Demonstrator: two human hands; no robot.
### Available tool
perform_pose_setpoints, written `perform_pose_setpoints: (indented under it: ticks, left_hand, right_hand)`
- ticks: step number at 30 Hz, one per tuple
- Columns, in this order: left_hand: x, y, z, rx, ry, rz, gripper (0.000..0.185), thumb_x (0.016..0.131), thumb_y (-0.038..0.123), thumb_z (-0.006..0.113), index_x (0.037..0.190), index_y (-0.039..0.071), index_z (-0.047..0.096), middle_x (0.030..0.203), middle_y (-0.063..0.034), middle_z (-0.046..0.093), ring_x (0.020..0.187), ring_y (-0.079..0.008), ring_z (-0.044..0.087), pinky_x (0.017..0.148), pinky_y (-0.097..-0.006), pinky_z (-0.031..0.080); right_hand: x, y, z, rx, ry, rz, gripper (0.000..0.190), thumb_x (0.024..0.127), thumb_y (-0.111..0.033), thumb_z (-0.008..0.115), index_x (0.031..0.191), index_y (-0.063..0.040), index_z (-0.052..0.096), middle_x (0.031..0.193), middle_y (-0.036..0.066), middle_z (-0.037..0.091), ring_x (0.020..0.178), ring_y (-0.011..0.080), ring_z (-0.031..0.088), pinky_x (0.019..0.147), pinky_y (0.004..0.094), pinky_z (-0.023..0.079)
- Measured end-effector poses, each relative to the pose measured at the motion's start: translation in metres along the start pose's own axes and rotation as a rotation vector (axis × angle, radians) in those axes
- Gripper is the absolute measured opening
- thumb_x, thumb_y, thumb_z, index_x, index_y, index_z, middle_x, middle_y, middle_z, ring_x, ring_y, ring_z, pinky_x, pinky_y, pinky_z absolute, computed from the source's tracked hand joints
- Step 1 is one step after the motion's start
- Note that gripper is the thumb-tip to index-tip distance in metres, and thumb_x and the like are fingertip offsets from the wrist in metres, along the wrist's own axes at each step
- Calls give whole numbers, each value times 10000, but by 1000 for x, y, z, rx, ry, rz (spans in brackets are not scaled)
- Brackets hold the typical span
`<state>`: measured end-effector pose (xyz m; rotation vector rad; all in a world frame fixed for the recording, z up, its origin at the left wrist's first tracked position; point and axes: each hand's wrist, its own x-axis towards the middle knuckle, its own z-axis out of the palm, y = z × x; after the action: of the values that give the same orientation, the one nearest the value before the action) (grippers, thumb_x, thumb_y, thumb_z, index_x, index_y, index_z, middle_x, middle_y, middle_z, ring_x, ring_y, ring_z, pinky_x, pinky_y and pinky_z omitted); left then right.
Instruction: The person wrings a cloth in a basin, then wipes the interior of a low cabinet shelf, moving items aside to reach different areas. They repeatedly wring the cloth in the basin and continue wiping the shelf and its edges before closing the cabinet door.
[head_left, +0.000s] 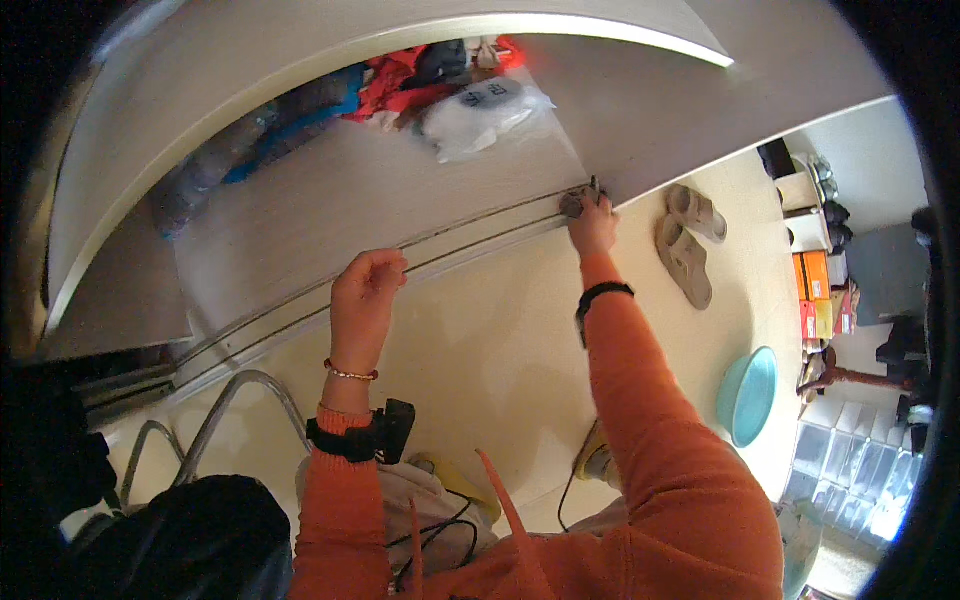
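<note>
My right hand (595, 225) presses a small bunched grey-brown thing, probably a cloth (576, 202), against the right end of the sliding-door track (480, 229). That track runs along the front edge of a wardrobe. Near the track's middle is my left hand (367, 277), fingers loosely curled, with nothing visible in them. Behind the track, the wardrobe floor (322, 202) holds a white plastic bag (480, 120), red cloth (394, 82) and clear plastic-wrapped items (225, 161) towards the left.
A curved-looking shelf edge (420, 36) hangs over the compartment. Metal tube legs (232, 405) stand at lower left. Beige slippers (684, 259), a turquoise basin (750, 397), shoe boxes (811, 276) and clear storage boxes (847, 457) are to the right. A black cable (435, 529) hangs by my legs.
</note>
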<state>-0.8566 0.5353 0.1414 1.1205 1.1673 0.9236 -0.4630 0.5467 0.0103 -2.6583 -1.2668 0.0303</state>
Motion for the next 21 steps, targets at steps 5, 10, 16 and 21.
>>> perform_pose_setpoints:
  ticks: [5,10,16,21]
  left_hand:
    - [11,-8,28,24,-115,91,157,954,128,607,1057,16,647,1005,-49,669,903,-130,634,823,-278,530]
    - [15,-15,49,87,-166,-4,158,933,99,625,1058,4,644,983,-68,687,892,-124,642,824,-271,515]
    - [16,-13,58,78,-180,-48,159,956,123,601,1065,19,653,1011,-69,681,885,-137,637,827,-279,520]
    - [7,-8,63,147,-37,-37,154,957,121,595,1062,25,655,994,-57,686,856,-134,632,798,-273,517]
  right_hand:
    - [-75,-34,35,298,68,-192,401,694,-168,738,1091,-204,686,1289,162,530,1068,415,524,878,485,504]
    - [-148,-116,33,405,-93,-108,278,754,-152,681,1030,-178,709,1291,140,530,1095,427,498,875,468,515]
    - [-229,-210,22,709,-452,23,492,869,-249,618,1316,-109,468,1218,224,529,1042,431,565,776,502,533]
    - [-248,-211,12,935,-582,-269,448,848,-228,625,1261,-81,533,1190,227,580,1003,382,623,790,471,537]
